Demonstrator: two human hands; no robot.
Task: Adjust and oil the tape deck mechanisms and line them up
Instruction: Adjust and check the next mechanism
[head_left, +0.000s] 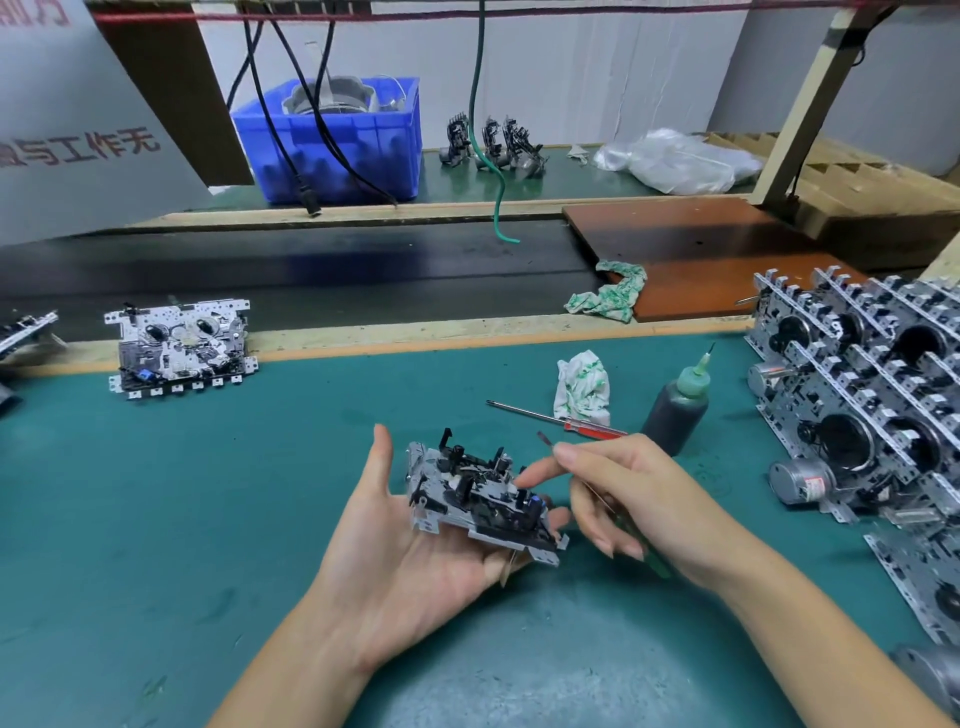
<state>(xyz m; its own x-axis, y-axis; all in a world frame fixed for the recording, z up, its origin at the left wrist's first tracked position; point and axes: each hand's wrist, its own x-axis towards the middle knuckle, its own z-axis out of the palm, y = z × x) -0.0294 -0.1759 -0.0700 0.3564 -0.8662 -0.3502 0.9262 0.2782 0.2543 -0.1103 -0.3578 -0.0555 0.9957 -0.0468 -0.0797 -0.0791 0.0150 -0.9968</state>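
Left hand (415, 545) spread palm up under a tape deck mechanism (480, 499); right hand (628, 499) pinching a thin tool (545, 440), forefinger touching the mechanism; beyond it, screwdriver (558, 418), oil bottle (678, 408) (green nozzle), crumpled rag (582, 387); right of it, stacked mechanisms (872, 384)
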